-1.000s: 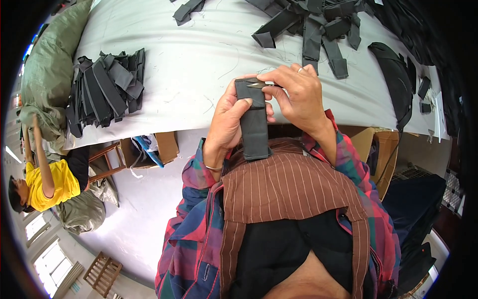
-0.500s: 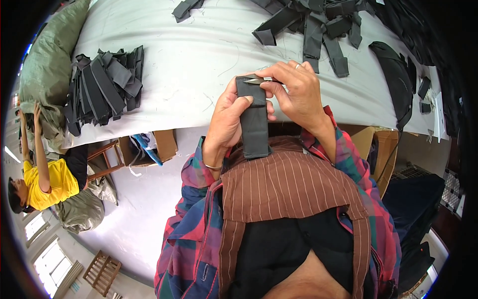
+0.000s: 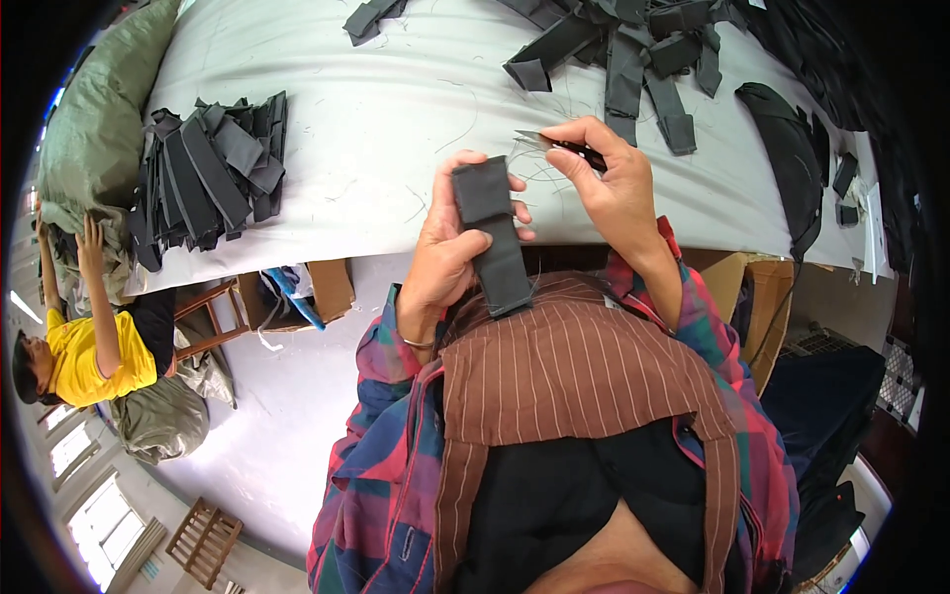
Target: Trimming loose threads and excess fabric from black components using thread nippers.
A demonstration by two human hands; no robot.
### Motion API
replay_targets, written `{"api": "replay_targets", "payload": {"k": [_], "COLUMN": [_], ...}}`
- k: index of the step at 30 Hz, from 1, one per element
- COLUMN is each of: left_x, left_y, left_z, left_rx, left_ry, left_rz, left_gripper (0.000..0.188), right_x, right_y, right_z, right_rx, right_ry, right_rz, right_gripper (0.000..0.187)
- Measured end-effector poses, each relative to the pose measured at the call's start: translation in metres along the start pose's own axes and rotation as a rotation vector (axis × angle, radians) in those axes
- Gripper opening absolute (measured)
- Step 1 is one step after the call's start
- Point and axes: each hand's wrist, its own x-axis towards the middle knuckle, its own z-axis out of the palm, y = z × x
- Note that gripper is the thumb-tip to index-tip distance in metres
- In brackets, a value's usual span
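My left hand (image 3: 450,243) grips a dark grey strip of folded fabric (image 3: 497,233), thumb across its front and fingertips showing past its right edge. The strip's lower end hangs over my brown striped apron (image 3: 564,356). Up and to the right, my right hand (image 3: 616,188) is closed around black-handled thread snips (image 3: 584,153). Their pointed metal blades face left, apart from the fabric. A few loose threads trail by the strip's lower end and near the blades.
A white-covered table (image 3: 376,119) carries a stack of dark strips (image 3: 213,168) at left and a loose heap (image 3: 633,59) at the far right. Black fabric pieces (image 3: 782,158) lie at the right. Cardboard boxes (image 3: 762,307) stand below. A co-worker in yellow (image 3: 104,351) handles a green sack (image 3: 99,129).
The snips in my right hand have moved off the strip's top, right and slightly up. My left hand has shifted slightly left, tilting the strip. The co-worker's hand has moved on the sack.
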Motion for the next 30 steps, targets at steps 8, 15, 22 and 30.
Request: {"api": "replay_targets", "payload": {"k": [8, 15, 22, 30], "left_x": [0.000, 0.001, 0.000, 0.002], "left_y": [-0.001, -0.003, 0.000, -0.001], "left_z": [-0.006, 0.000, -0.002, -0.006], "left_rx": [0.027, 0.008, 0.027, 0.045], "left_ry": [0.062, 0.027, 0.029, 0.022], "left_rz": [-0.006, 0.009, 0.010, -0.016], "left_gripper": [0.058, 0.058, 0.057, 0.046], "right_x": [-0.011, 0.006, 0.011, 0.020], "right_y": [-0.005, -0.007, 0.003, 0.002], "right_z": [0.008, 0.017, 0.021, 0.018], "right_rx": [-0.044, -0.231, -0.291, -0.302], "right_ry": [-0.089, -0.145, -0.099, -0.092], "right_rz": [-0.138, -0.373, -0.401, -0.486], "right_gripper": [0.017, 0.015, 0.010, 0.012]}}
